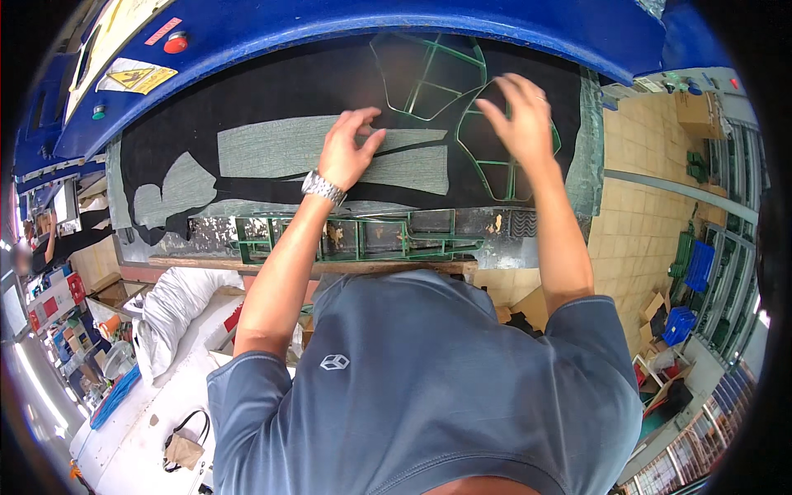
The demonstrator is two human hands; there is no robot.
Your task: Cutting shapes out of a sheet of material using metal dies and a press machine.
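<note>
The wide black sheet of cloth-like material [272, 91] lies spread under both hands. Over its middle, the left hand [351, 148] is partly open, fingers loosely curved and thumb apart, with nothing seen in its grip; whether it touches the surface I cannot tell. Over the sheet's right part, the right hand [524, 120] has its fingers spread and thumb apart, above a rounded green thin-walled metal frame with crossbars [497, 162]; it appears to grip nothing, though contact with the frame is unclear. A second, angular green metal frame with crossbars [421, 80] lies at the sheet's far edge, right of its middle. Narrow green ladder-like metal frames [360, 239] sit just before its near edge; a blue metal beam [346, 40] spans beyond its far edge.
</note>
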